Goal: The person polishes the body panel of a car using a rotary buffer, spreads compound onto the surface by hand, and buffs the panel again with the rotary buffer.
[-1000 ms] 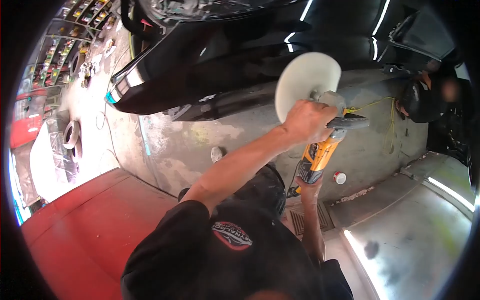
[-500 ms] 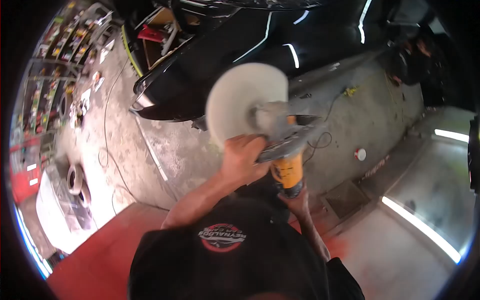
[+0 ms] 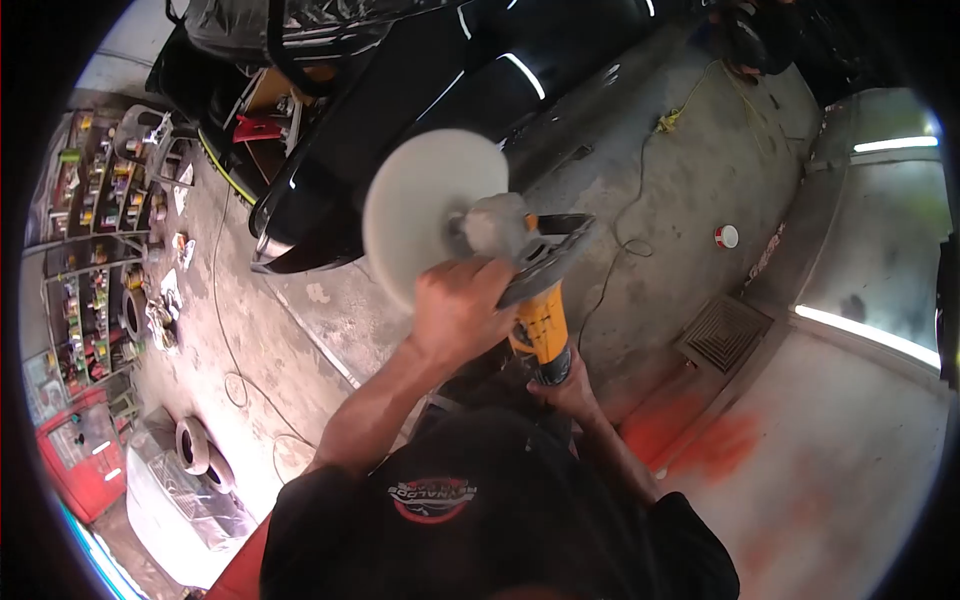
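A yellow and black polisher (image 3: 544, 328) with a round, pale buffing pad (image 3: 420, 205) is held out in front of my chest. Closed around its front, near the dark D-shaped handle, is my left hand (image 3: 462, 310). My right hand (image 3: 570, 388) grips the dark rear end of the body. The pad's outer edge looks smooth and slightly blurred. Behind it lies a glossy black car panel (image 3: 400, 120) with light streaks reflected in it; whether pad and panel touch, I cannot tell.
A cord (image 3: 612, 272) trails over the concrete floor. To the right are a small white-and-red tub (image 3: 726, 237) and a floor drain grate (image 3: 724, 334). Another person (image 3: 758, 40) is at the upper right. Loaded shelves (image 3: 90, 215), tires (image 3: 192, 446) and a red cabinet (image 3: 84, 455) stand left.
My view has shifted, showing more floor and the drain. The polisher sits further left in view, still in both hands, and its pad appears sharper.
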